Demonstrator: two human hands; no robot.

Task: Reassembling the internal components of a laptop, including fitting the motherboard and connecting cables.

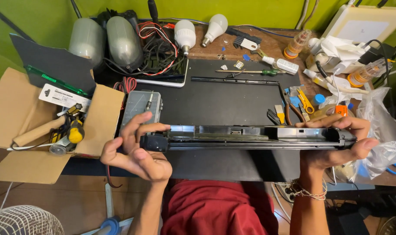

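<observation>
I hold a closed black laptop (250, 137) on edge above the near side of a dark work mat (215, 100), its long hinge side facing up. My left hand (137, 150) pinches the left corner with fingers spread. My right hand (337, 143) wraps around the right end, thumb at the outer edge. A thin black strip (235, 80) lies on the mat behind the laptop, apart from both hands.
A cardboard box (15, 130) of tools stands left. A clear parts case (139, 104) lies by my left hand. Bulbs (185, 35), tangled wires, screwdrivers, pliers (304, 102), glue bottles and plastic bags (380, 126) crowd the back and right. A fan grille (24, 219) sits on the floor.
</observation>
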